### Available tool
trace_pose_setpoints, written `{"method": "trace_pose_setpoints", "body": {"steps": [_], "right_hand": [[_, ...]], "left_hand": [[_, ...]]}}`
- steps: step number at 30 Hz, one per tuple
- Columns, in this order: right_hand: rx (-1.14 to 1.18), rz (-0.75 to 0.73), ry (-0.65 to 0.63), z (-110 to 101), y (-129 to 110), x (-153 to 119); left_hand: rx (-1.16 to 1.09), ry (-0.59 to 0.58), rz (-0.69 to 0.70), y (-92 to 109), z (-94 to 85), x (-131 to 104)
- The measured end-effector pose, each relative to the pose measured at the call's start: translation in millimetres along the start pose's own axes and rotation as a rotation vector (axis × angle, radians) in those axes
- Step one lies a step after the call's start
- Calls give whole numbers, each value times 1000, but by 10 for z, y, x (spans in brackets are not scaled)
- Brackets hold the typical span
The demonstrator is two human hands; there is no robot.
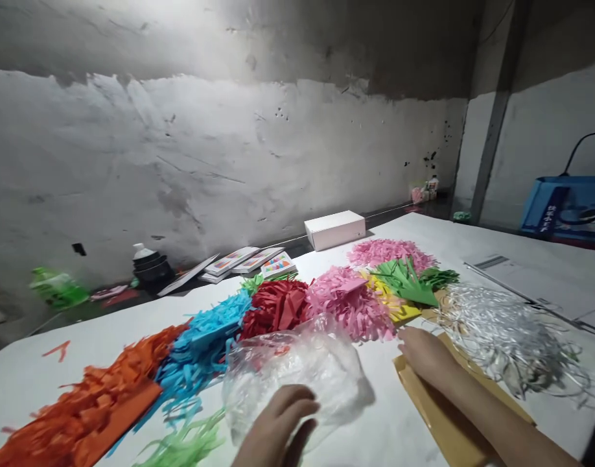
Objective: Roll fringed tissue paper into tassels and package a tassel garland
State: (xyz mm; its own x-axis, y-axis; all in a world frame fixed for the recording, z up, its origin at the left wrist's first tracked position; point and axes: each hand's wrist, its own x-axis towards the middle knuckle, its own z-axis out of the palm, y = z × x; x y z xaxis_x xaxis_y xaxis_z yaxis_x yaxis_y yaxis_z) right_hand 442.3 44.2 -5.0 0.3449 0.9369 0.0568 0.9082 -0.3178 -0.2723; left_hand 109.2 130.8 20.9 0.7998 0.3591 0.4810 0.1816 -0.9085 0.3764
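Note:
A crumpled clear plastic bag (302, 357) lies at the middle of the white-covered table. My left hand (282, 421) is at the bag's near edge, its fingers curved and apart, holding nothing that I can see; its underside is hidden. Over a brown paper envelope or folder (457, 421), my right hand (426, 357) reaches forward with fingers extended and nothing visible in them. Just beyond that hand are fringed pink paper (350, 301), yellow paper (389, 298) and green paper (407, 282). A heap of silver-white strips (506, 331) lies to its right.
Fringed red (278, 305), blue (200, 350) and orange paper (98, 395) run leftward, with light green strips (185, 444) in front. Behind stand a white box (335, 230), booklets (244, 261) and black bowls (150, 266) along the wall. A blue bag (570, 207) is at far right.

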Motion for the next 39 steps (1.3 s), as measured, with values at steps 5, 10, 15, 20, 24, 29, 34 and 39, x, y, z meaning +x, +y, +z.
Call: {"method": "trace_pose_setpoints", "body": {"steps": [5,10,15,20,24,29,34,39], "right_hand": [[-136,151,187,154,440,562],[-118,26,309,265,672,727],[-45,-106,360,249,982,777],[68,-134,485,118,1144,819],[174,-191,608,-7,1096,772],[264,-220,766,-136,970,672],[329,-258,797,-129,751,571],[360,-304,631,68,511,561]], "left_hand": [[-212,-316,146,377,1116,1370],[-200,-232,100,23,1798,2246],[-216,-153,-69,-547,1787,2542],[-302,-89,-200,-716,1492,2517],[-422,-9,-228,-434,1342,2434],[-679,-25,-339,-146,1437,2430],[-970,32,-529,-129,1595,2398],[-1225,64,-645,-62,1669,2300]]}}
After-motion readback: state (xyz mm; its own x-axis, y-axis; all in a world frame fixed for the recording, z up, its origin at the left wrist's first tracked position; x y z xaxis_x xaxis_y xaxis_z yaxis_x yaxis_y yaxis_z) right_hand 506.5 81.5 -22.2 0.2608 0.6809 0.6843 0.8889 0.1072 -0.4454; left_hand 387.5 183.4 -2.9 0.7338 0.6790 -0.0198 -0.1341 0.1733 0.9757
